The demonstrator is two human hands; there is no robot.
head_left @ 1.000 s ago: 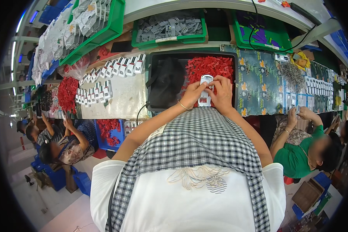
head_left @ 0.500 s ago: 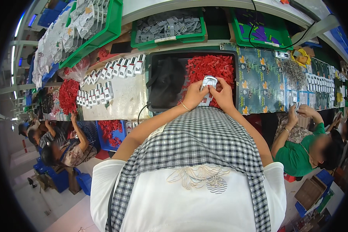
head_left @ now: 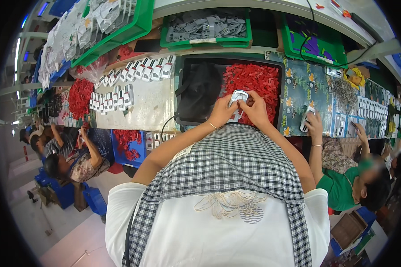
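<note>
My left hand (head_left: 223, 112) grips a small white plastic housing (head_left: 240, 94) with a rounded end, held up in front of my apron. My right hand (head_left: 257, 112) is closed on the housing's other side, its thumb and fingertips pressed together at the open face. Whether a small part sits between those fingertips is hidden. Just beyond both hands, a heap of small red plastic pieces (head_left: 256, 80) fills the right side of a black tray (head_left: 179, 104). Black cloth or bag material (head_left: 201, 86) lies in the tray's left side.
Rows of white devices (head_left: 142, 71) stand on a board at left. Green bins hold grey parts (head_left: 205, 29) and purple parts (head_left: 304, 42) at the back. To the right, a co-worker's hand (head_left: 315, 127) holds a white device (head_left: 306, 118) on the patterned sheet (head_left: 296, 84).
The surroundings have shifted slightly rightward in view. My hands stay together on the housing, which is tilted a little differently. The co-worker at right has reached a white device toward my side.
</note>
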